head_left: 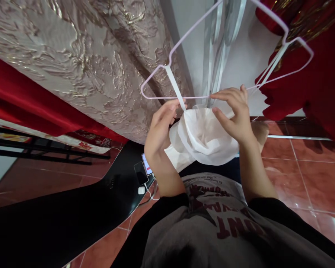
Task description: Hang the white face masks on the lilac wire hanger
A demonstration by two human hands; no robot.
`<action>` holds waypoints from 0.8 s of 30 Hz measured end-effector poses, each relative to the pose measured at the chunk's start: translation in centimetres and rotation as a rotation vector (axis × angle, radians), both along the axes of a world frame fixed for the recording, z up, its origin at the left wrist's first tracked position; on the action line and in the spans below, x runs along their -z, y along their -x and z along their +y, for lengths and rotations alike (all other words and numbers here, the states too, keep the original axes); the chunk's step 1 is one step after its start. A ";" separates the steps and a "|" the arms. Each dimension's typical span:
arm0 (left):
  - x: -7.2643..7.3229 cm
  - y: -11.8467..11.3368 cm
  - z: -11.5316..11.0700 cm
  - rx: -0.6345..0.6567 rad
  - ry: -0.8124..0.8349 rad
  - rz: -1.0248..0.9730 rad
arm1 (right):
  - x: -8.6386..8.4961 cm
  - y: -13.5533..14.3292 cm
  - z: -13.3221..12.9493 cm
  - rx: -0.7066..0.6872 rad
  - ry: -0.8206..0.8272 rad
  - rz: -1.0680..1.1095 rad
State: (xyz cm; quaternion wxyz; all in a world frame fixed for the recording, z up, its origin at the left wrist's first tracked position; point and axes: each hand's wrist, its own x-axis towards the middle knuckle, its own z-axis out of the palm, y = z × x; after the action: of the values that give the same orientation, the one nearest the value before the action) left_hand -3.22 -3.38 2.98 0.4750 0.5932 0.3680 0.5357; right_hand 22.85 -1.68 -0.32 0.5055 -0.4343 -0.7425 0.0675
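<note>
A pale pink clothes hanger [198, 26] hangs in front of me. One white strap [173, 82] loops over its left shoulder notch, and more thin white straps [274, 64] hang from the right notch. Below is a white layered sheer garment [203, 134], gathered over my lap and joined to the left strap. My left hand [162, 126] has its fingers closed on the lower end of that strap, at the garment's edge. My right hand [236, 113] is over the garment's right side, thumb and fingers apart, a fingertip by the hanger's lower bar.
Beige-gold textured fabric [72, 63] hangs on the left, with red cloth [318, 85] on the right. A black bench [72, 216] carries a phone [141, 173] and a white charger [141, 190] with cables. A black rack [44, 150] stands farther left on red floor tiles [318, 178].
</note>
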 end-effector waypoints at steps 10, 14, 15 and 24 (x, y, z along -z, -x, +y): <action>-2.7 2.7 3.4 -0.450 -0.406 -0.401 | -1.5 -1.4 -0.3 -0.035 0.038 0.040; 0.4 1.8 3.8 -0.576 -0.246 -0.367 | -1.1 -0.5 -0.9 -0.041 0.032 0.030; 1.1 1.1 3.9 -0.502 -0.183 -0.380 | -1.0 0.0 -1.1 -0.051 0.024 0.022; 2.1 -3.7 3.9 -0.350 -0.200 -0.346 | 1.6 -1.3 -0.4 0.337 -0.343 0.515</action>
State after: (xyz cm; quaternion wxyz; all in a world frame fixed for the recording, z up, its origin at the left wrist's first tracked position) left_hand 0.53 0.48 0.87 0.3700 0.4641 0.3234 0.7369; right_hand 24.13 -2.03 -1.88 0.7458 -0.4282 -0.5092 -0.0355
